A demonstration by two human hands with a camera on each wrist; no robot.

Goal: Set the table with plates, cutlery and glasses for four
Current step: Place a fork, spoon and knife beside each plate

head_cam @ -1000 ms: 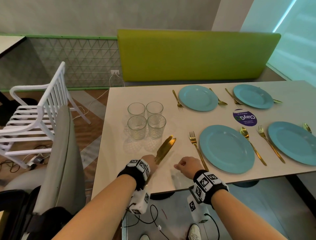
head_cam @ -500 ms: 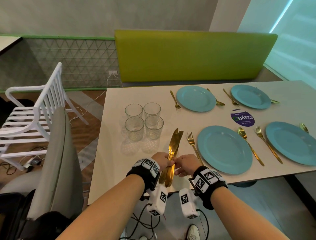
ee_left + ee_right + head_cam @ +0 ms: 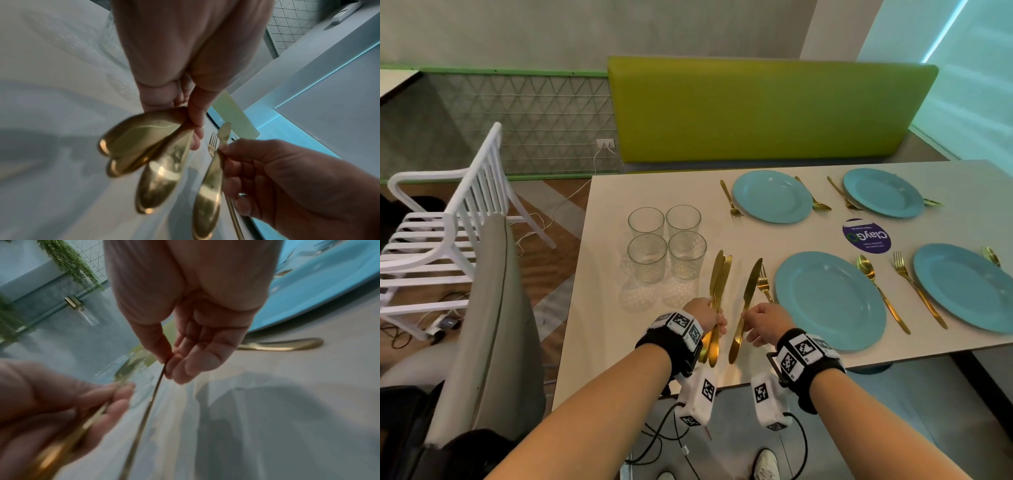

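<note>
My left hand (image 3: 710,317) grips a bundle of gold knives (image 3: 719,281) above the table's near edge; their handles (image 3: 144,146) fan out in the left wrist view. My right hand (image 3: 760,322) pinches a single gold knife (image 3: 748,298) between thumb and fingers (image 3: 174,363), blade pointing away, just left of a gold fork (image 3: 763,284). Several blue plates, such as the near one (image 3: 828,301), lie on the white table (image 3: 613,308) with gold forks and spoons beside them. Several empty glasses (image 3: 666,243) stand grouped at the left.
A purple round sticker (image 3: 866,236) sits between the plates. A green bench back (image 3: 756,109) runs behind the table. A white chair (image 3: 441,222) and a grey chair back (image 3: 489,325) stand left. Cables lie on the floor.
The knives lay on the table one second ago. My left hand lifted the bundle, and my right hand drew one knife out and moved it right, apart from the rest.
</note>
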